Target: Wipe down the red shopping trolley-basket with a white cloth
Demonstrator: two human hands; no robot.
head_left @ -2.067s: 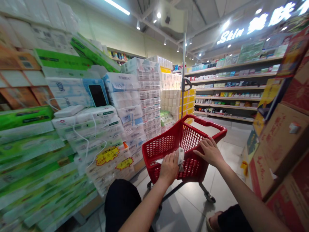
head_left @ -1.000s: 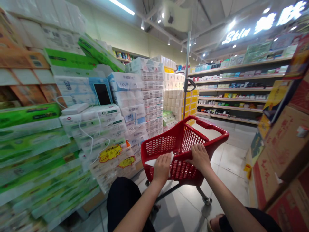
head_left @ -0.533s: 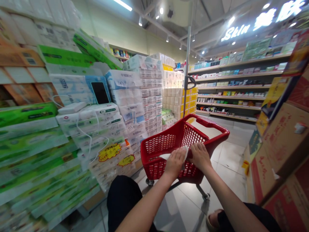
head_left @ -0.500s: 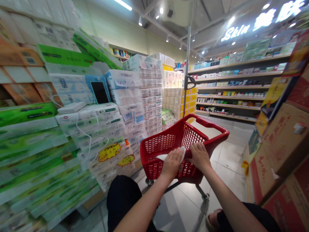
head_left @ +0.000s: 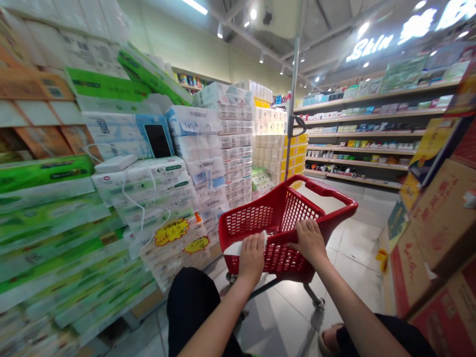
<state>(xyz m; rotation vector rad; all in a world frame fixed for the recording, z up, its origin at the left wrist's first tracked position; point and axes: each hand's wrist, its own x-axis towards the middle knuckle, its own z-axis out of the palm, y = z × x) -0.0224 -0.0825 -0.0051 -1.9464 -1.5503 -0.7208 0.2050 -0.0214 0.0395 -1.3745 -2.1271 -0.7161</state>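
A red plastic shopping basket on wheels (head_left: pixel 316 196) stands on the tiled floor in front of me. My left hand (head_left: pixel 252 254) presses a white cloth (head_left: pixel 235 247) flat against the near rim of the basket. My right hand (head_left: pixel 310 240) grips the same rim just to the right, fingers curled over it. The basket's tall metal handle pole (head_left: pixel 293 99) rises behind it.
Stacked packs of tissue and toilet paper (head_left: pixel 148 198) fill the left side, with a phone (head_left: pixel 158 140) and a white power bank (head_left: pixel 115 163) on them. Cardboard boxes (head_left: pixel 435 218) stand at the right. Store shelves (head_left: pixel 357 144) run along the back. Tiled aisle floor (head_left: pixel 353 238) lies beyond.
My left hand slid the cloth left along the near rim, away from my right hand. My right hand stayed gripping the rim.
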